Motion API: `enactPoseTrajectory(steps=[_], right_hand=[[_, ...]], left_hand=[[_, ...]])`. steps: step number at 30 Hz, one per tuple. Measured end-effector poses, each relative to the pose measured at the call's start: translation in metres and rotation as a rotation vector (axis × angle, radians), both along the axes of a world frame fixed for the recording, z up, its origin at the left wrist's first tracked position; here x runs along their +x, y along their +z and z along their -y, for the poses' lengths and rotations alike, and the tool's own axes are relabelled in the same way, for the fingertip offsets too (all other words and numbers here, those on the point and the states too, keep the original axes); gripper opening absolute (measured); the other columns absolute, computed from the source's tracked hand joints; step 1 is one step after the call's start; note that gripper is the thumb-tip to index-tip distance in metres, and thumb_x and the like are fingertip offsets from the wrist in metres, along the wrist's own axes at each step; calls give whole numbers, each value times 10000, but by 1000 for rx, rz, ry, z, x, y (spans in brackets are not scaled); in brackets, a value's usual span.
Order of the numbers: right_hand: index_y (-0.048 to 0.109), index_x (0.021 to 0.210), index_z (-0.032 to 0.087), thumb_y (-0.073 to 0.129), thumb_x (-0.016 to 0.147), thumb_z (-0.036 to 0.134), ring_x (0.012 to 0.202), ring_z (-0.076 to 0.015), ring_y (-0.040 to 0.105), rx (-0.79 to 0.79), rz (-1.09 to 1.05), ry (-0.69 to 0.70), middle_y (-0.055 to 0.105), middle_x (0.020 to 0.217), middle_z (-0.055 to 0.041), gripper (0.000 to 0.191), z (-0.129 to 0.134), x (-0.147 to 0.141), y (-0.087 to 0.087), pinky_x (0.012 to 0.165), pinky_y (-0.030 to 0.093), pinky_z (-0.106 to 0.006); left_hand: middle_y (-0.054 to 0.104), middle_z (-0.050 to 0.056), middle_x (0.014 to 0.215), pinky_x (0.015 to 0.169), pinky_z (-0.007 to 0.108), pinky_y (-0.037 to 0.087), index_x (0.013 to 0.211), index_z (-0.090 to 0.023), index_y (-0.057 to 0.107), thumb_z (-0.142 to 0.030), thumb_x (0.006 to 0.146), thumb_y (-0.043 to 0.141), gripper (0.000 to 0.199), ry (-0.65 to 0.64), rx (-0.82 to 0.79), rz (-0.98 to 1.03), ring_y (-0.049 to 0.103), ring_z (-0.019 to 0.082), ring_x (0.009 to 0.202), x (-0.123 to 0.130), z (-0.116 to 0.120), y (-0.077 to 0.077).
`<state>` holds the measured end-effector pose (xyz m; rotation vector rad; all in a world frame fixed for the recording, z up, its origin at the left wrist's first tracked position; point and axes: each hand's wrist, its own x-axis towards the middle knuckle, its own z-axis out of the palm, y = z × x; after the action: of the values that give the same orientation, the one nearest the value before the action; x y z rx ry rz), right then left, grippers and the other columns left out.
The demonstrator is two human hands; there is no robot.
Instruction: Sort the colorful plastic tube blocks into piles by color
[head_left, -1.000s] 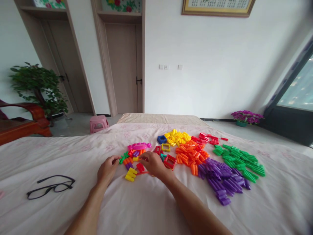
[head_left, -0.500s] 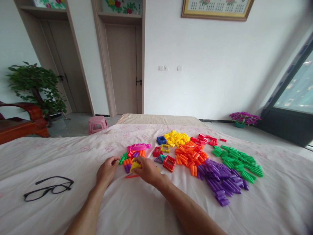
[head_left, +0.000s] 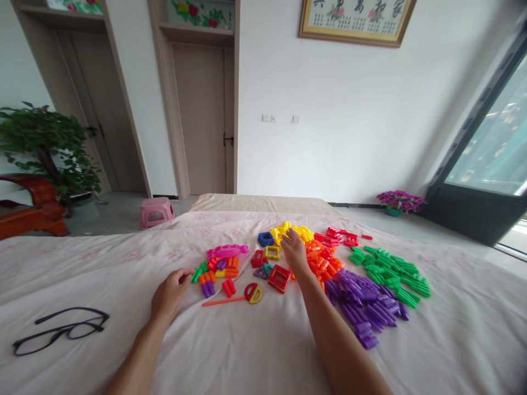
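Note:
My left hand (head_left: 171,293) rests on the cloth with its fingers curled together, the fingertips beside the green pieces (head_left: 200,271) at the left of a small mixed group. That group has a pink piece (head_left: 227,251) at its top and orange-and-purple pieces (head_left: 207,285) below. My right hand (head_left: 295,252) reaches to the near edge of the yellow pile (head_left: 302,232); what its fingers hold, if anything, is hidden. Two red pieces (head_left: 229,288) lie between the group and an orange stick (head_left: 224,301) with a red-and-yellow round piece (head_left: 253,293).
Orange (head_left: 323,260), purple (head_left: 366,302), green (head_left: 391,274) and red (head_left: 337,236) piles spread to the right. Red square frames (head_left: 279,278) and a blue frame (head_left: 265,238) lie mid-bed. Black glasses (head_left: 61,330) lie at the left.
My right hand has moved from the mixed group up and right to the yellow pile. The red pieces and round piece it covered now show. The view has shifted slightly.

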<state>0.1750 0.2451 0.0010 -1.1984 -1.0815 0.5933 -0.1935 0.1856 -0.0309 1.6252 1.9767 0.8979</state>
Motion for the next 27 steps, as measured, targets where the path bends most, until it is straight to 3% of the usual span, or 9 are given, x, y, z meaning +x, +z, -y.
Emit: enactPoseTrajectory(steps=[4, 8, 12, 16, 22, 27], right_hand=[[609, 1295, 179, 623, 759, 321, 1151, -281, 657, 26, 15, 11, 628, 1330, -162, 555, 0, -8, -2, 945, 555, -454], [718, 1094, 187, 548, 823, 226, 947, -217, 706, -15, 321, 89, 749, 1063, -80, 322, 18, -41, -1, 882, 564, -374], [753, 1005, 209, 533, 862, 134, 899, -179, 692, 10, 664, 321, 759, 975, -47, 273, 49, -86, 3, 840, 525, -277], [727, 1140, 240, 599, 898, 203, 1024, -211, 646, 42, 966, 471, 725, 1084, -65, 277, 76, -121, 7, 910, 491, -304], [581, 1379, 269, 669, 867, 332, 1232, -282, 528, -20, 1142, 408, 616, 1335, -94, 523, 84, -142, 4, 1025, 438, -404], [642, 1294, 223, 598, 770, 116, 1106, -238, 577, -20, 1058, 446, 700, 1174, -68, 537, 79, -131, 0, 958, 458, -331]], left_hand=[[749, 21, 1147, 794, 292, 433, 1075, -289, 721, -417, 892, 463, 341, 6, -1, -3, 668, 232, 1019, 0, -1, -2], [748, 21, 1160, 818, 284, 439, 1078, -283, 725, -403, 890, 474, 336, -2, 16, 0, 667, 223, 1030, -1, -1, -3], [756, 21, 1149, 814, 287, 453, 1065, -285, 736, -414, 891, 482, 334, 1, 31, 1, 675, 227, 1016, -1, -1, -3], [765, 22, 1136, 802, 295, 465, 1046, -288, 745, -418, 890, 492, 325, 1, 46, 2, 686, 235, 1002, -2, -1, -3], [777, 21, 1116, 786, 282, 471, 1035, -284, 750, -397, 878, 517, 303, -12, 69, 10, 699, 222, 975, -1, 0, -2], [776, 14, 1104, 773, 286, 462, 1022, -295, 755, -411, 872, 518, 303, -4, 76, 11, 695, 226, 968, -1, 0, -3]])
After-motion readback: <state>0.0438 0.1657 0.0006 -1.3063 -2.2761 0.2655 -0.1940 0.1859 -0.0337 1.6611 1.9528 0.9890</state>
